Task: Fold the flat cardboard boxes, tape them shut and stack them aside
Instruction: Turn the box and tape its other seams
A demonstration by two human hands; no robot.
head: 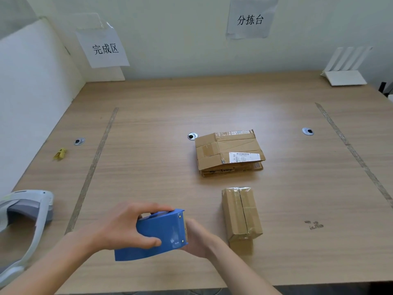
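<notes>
A blue tape dispenser (158,235) is held low over the near middle of the wooden table (161,116). My left hand (125,226) grips its body from the left, thumb underneath and fingers over the top. My right hand (198,239) touches the dispenser's right end, partly hidden behind it. Just to the right stands a small folded cardboard box (241,213) with tape along its top seam. Farther back lies a stack of flat cardboard boxes (228,152) with a shipping label on top.
A white and grey headset-like device (23,211) lies at the near left. A yellow clip (60,154) sits left of a tape line on the table. Paper signs hang on the back wall. A white rack (344,69) stands at the far right corner.
</notes>
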